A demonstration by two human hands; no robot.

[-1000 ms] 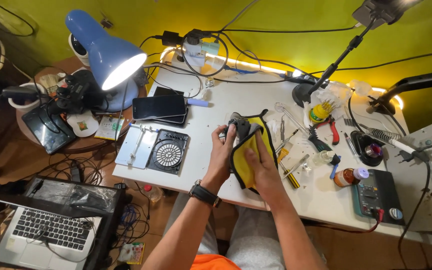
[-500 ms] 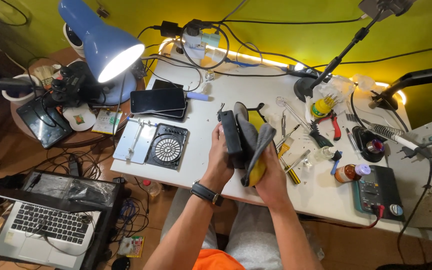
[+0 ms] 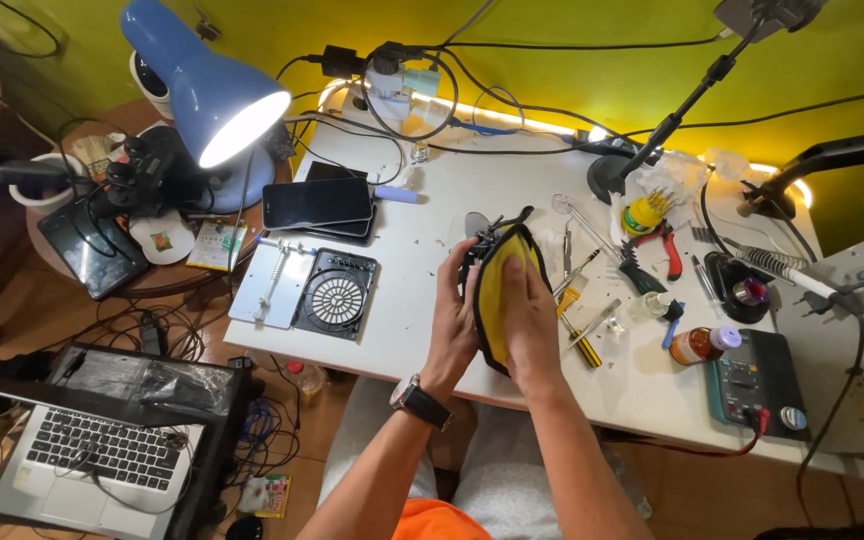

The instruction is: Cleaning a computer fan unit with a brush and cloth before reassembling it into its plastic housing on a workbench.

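Over the middle of the white workbench (image 3: pixel 422 300) both my hands hold one object, a dark flat device (image 3: pixel 474 250) wrapped in a yellow cloth (image 3: pixel 497 285) with black edging. My left hand (image 3: pixel 452 315) grips the device's left edge from below. My right hand (image 3: pixel 532 320) lies flat on the yellow cloth and presses it against the device. A watch sits on my left wrist (image 3: pixel 420 402). Most of the device is hidden by the cloth and my fingers.
Two dark phones (image 3: pixel 317 203) lie stacked at the left under a lit blue desk lamp (image 3: pixel 207 85). A metal jig and round-grilled black plate (image 3: pixel 337 295) lie beside them. Screwdrivers, pliers (image 3: pixel 667 250), a small bottle (image 3: pixel 702 345) and a multimeter (image 3: pixel 752 380) crowd the right. A laptop (image 3: pixel 102 450) sits lower left.
My hands turned the device, which stood edge-on with the cloth hanging beside it, so the yellow cloth now faces up under my flat right hand.
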